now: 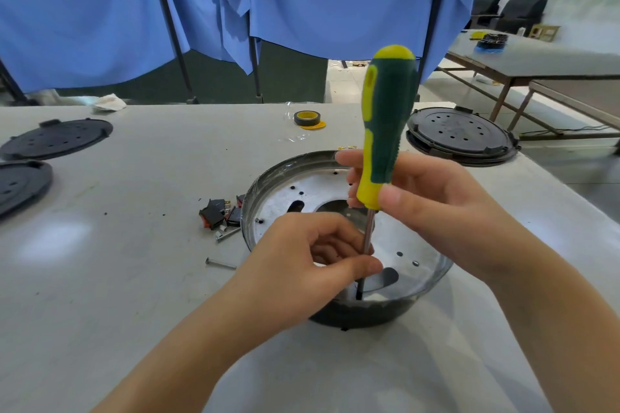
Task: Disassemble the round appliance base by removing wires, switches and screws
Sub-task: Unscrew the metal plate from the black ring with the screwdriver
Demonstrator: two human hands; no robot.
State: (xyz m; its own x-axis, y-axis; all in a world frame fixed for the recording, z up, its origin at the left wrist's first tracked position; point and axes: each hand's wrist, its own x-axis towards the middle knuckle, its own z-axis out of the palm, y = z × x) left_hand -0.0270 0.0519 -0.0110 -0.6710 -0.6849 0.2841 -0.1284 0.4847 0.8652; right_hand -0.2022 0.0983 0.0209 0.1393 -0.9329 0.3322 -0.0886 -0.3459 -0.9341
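The round appliance base (pixel 268 174) is a shallow metal bowl with a silver perforated floor, standing on the table in front of me. A green and yellow screwdriver (pixel 385 117) stands upright in it, its tip down at the near inner edge. My right hand (pixel 426 201) grips the lower end of the handle. My left hand (pixel 312 258) pinches the steel shaft low down between thumb and fingers. The tip and whatever it meets are hidden behind my left thumb and the rim.
Black rocker switches (pixel 218 213) and two loose long screws (pixel 220 264) lie left of the base. Black round covers sit at the far left (pixel 55 139) and far right (pixel 461 136). A tape roll (pixel 307 118) lies behind. Blue cloth hangs beyond the table.
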